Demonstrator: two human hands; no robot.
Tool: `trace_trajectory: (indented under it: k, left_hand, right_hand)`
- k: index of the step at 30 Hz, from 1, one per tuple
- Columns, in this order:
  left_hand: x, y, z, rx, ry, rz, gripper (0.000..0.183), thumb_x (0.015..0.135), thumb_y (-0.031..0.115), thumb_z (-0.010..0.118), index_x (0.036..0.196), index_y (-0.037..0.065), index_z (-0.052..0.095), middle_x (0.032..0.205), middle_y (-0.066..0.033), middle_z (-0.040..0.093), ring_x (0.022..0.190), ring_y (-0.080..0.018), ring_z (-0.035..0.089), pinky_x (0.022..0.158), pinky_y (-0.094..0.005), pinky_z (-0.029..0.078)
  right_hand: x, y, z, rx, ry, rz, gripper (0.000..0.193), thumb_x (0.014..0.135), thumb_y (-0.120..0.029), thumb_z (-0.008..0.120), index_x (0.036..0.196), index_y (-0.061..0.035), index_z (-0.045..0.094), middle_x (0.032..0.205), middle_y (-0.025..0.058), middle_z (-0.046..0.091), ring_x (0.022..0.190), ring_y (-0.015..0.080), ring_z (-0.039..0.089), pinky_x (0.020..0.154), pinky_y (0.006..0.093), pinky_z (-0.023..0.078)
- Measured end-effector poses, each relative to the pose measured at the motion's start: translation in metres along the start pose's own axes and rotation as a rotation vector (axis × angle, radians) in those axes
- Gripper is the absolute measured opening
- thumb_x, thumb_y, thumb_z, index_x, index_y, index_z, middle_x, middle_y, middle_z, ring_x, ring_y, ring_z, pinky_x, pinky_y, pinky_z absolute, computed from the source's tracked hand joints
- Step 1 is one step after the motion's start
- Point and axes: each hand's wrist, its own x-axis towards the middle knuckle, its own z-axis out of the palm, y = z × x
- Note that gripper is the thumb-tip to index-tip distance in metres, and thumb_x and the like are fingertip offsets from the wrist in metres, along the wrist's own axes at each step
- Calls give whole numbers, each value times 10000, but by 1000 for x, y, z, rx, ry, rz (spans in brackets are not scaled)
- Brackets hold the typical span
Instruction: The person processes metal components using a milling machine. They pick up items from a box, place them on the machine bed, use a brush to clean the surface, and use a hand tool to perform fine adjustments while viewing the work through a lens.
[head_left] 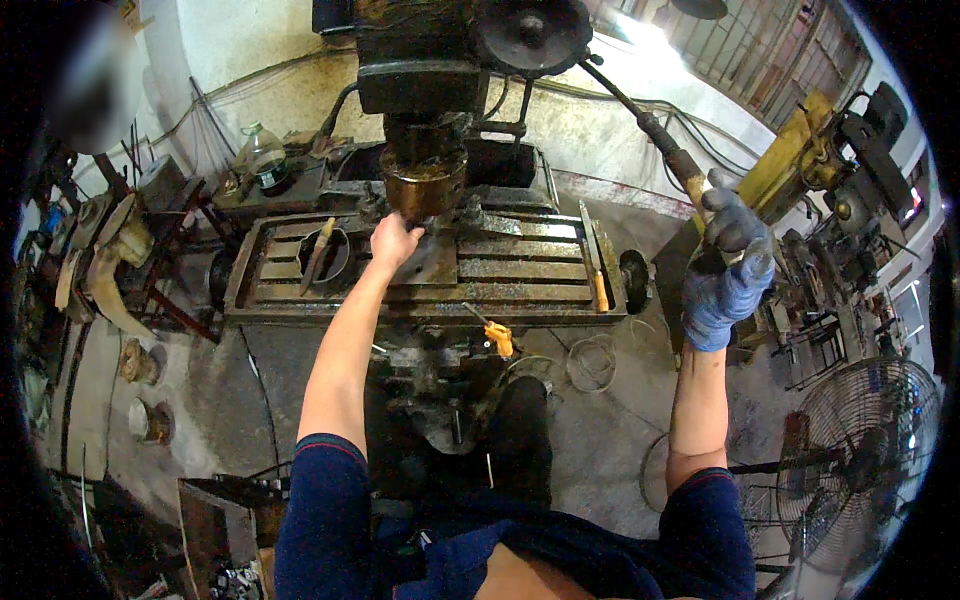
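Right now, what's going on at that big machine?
A person's gloved right hand grips a long lever on the right of the big dark machine. The bare left hand is close under the machine's round metal head, above a slotted table. I can't tell whether that hand holds anything, or whether the head is spinning. A long tool with an orange-brown handle lies at the table's right end.

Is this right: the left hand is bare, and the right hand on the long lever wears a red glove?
No, the glove on the right hand on the long lever is blue, not red, in the head view; the left hand is bare.
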Motion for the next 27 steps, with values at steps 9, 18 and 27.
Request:
trace_trajectory:
  k: [9, 18, 27]
  left_hand:
    - [-66, -33, -76, -288, -184, 136, 346, 702, 61, 569, 1044, 21, 599, 672, -133, 609, 539, -184, 573, 553, -303, 455]
    - [-153, 41, -190, 294, -305, 644, 374, 720, 110, 597, 1087, 54, 555, 844, -144, 617, 755, -292, 616, 662, -396, 491]
    - [-200, 150, -242, -59, -391, 1211, 333, 728, 165, 621, 1042, 66, 571, 806, -80, 575, 746, -282, 563, 714, -368, 473]
  right_hand:
    - [-8, 1, 2, 36, 89, 70, 397, 870, -354, 436, 606, -60, 396, 687, 105, 482, 833, 279, 522, 1001, 553, 263]
    - [-24, 9, -3, 49, 65, 28, 439, 861, -381, 458, 609, -23, 428, 676, 108, 516, 744, 233, 517, 868, 425, 376]
    - [-33, 12, 3, 72, 60, 8, 445, 882, -387, 432, 563, -81, 379, 610, 66, 435, 821, 275, 520, 996, 554, 260]
